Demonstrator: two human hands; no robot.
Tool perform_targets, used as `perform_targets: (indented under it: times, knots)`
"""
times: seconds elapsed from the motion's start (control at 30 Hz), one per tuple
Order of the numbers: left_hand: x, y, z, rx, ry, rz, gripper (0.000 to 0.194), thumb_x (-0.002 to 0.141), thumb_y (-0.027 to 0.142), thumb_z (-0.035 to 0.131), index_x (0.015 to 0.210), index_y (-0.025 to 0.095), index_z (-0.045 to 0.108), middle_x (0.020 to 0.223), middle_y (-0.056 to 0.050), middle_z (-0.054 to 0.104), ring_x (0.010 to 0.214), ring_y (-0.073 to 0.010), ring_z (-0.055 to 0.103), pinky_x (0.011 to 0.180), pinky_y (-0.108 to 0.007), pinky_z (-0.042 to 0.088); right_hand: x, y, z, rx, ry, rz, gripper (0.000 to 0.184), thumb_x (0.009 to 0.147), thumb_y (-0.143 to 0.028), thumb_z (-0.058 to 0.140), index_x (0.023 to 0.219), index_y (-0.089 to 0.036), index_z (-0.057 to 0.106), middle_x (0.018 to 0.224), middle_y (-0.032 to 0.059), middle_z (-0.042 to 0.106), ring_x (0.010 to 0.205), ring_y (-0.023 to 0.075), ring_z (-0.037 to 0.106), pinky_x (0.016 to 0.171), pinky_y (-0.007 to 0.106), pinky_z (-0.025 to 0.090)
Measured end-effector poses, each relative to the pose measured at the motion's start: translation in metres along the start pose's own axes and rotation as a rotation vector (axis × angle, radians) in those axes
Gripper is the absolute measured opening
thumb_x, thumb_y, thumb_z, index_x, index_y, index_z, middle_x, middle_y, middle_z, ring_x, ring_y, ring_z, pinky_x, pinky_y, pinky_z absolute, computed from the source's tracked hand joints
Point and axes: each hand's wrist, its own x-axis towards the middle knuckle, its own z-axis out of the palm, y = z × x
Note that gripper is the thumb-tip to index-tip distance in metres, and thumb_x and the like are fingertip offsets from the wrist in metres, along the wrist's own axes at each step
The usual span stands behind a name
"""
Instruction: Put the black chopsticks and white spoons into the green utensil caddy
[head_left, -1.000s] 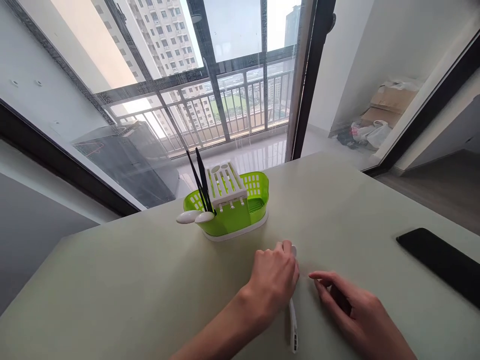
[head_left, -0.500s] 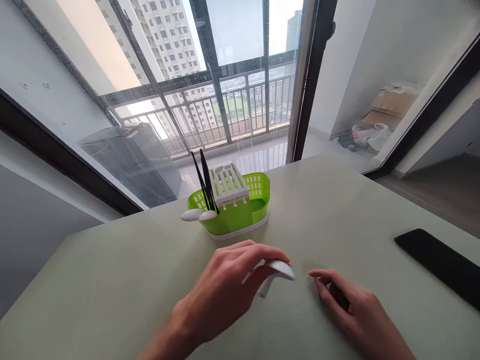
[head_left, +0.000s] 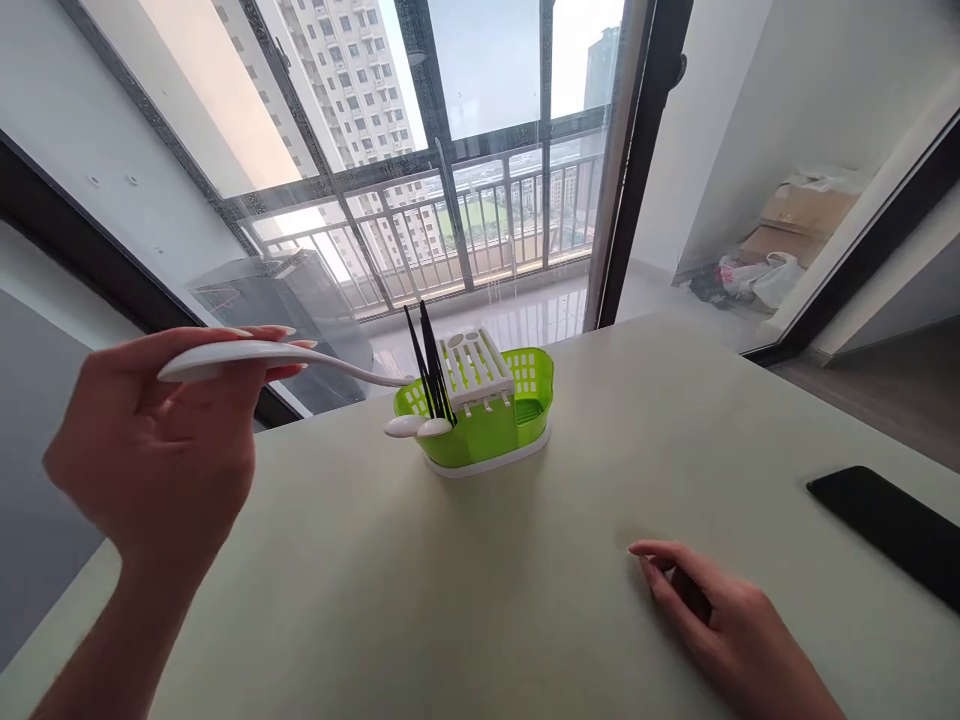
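Observation:
My left hand (head_left: 161, 440) is raised at the left, fingers pinched on the bowl end of a white spoon (head_left: 255, 357). The spoon's thin handle reaches right to the left rim of a green cutlery holder (head_left: 487, 425) at the table's far edge. The holder has a white slotted insert, black chopsticks (head_left: 429, 365) standing in its left end and two white spoon bowls (head_left: 416, 426) jutting from its left side. My right hand (head_left: 720, 615) rests on the table at the lower right, fingers loosely stretched, holding nothing.
A black phone (head_left: 885, 530) lies flat near the table's right edge. The pale green table (head_left: 465, 590) ends just behind the holder, against a glass balcony door. Boxes and bags sit on the floor at the far right.
My left hand has lifted the white spoon off the table, swung up and left, and its handle now points at the holder. My right hand has stayed put.

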Motion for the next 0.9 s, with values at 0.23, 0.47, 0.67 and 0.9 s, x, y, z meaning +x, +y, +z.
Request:
perform_targets:
  times: [0.23, 0.47, 0.67, 0.9]
  knots:
    - [-0.025, -0.065, 0.022, -0.103, -0.450, -0.064, 0.015, 0.098, 0.033, 0.069, 0.107, 0.021, 0.065, 0.105, -0.004, 0.081, 0.102, -0.0221, 0.078, 0.089, -0.039, 0.066, 0.003, 0.001, -0.004, -0.007, -0.004, -0.033, 0.036, 0.102, -0.054, 0.050, 0.115, -0.028, 0.072, 0.085, -0.0014, 0.075, 0.059, 0.0124, 0.065, 0.057, 0.021, 0.053]
    - [-0.035, -0.104, 0.042, -0.218, -0.660, -0.181, 0.021, 0.097, 0.043, 0.069, 0.106, 0.024, 0.066, 0.109, -0.006, 0.081, 0.109, -0.0254, 0.076, 0.099, -0.042, 0.061, 0.005, 0.003, -0.004, -0.020, -0.005, -0.059, 0.033, 0.101, -0.051, 0.053, 0.116, -0.028, 0.072, 0.082, -0.0022, 0.075, 0.059, 0.0122, 0.067, 0.057, 0.019, 0.054]
    - [-0.039, -0.127, 0.045, -0.275, -0.738, -0.234, 0.020, 0.096, 0.042, 0.069, 0.107, 0.026, 0.068, 0.114, -0.005, 0.079, 0.119, -0.0257, 0.071, 0.110, -0.045, 0.054, 0.005, 0.001, -0.004, -0.018, 0.004, -0.054, 0.033, 0.101, -0.051, 0.054, 0.115, -0.028, 0.072, 0.084, -0.0018, 0.076, 0.058, 0.0120, 0.066, 0.055, 0.019, 0.053]
    - [-0.042, -0.135, 0.042, -0.269, -0.739, -0.235, 0.026, 0.095, 0.047, 0.069, 0.104, 0.023, 0.068, 0.116, -0.009, 0.078, 0.125, -0.0284, 0.067, 0.115, -0.050, 0.047, 0.005, -0.001, -0.005, -0.019, 0.010, -0.047, 0.037, 0.101, -0.052, 0.053, 0.116, -0.026, 0.073, 0.084, 0.0011, 0.077, 0.058, 0.0137, 0.066, 0.055, 0.021, 0.054]
